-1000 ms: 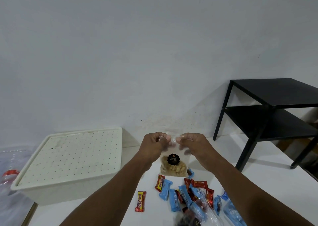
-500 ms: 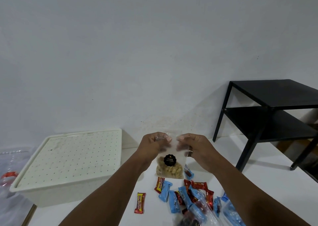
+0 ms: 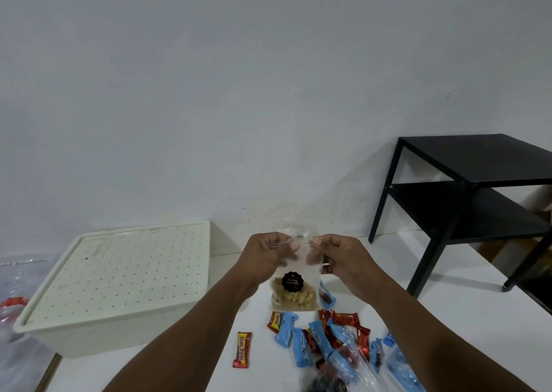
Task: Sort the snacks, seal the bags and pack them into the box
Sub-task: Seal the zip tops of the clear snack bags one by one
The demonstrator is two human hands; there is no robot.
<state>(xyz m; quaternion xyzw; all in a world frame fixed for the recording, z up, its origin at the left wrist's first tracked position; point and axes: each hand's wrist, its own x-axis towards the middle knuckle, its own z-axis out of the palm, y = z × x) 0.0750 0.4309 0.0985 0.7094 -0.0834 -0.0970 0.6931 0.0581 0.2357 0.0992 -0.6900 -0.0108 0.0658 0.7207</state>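
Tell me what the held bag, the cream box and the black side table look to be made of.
Bag: thin clear plastic film; the pale snacks show through it, and it crinkles at the top.
Box: probably moulded plastic, matte cream, its lid dotted with small holes.
Side table: matte black, flat panels on square legs; painted wood or metal, cannot tell which.

clear nut bag (image 3: 294,290) | upright, held aloft | wrapped snacks (image 3: 322,341) scattered below | box (image 3: 119,284) lidded

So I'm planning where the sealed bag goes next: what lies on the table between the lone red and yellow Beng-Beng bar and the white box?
Nothing: the head view shows bare white table between the Beng-Beng bar and the lidded white box.
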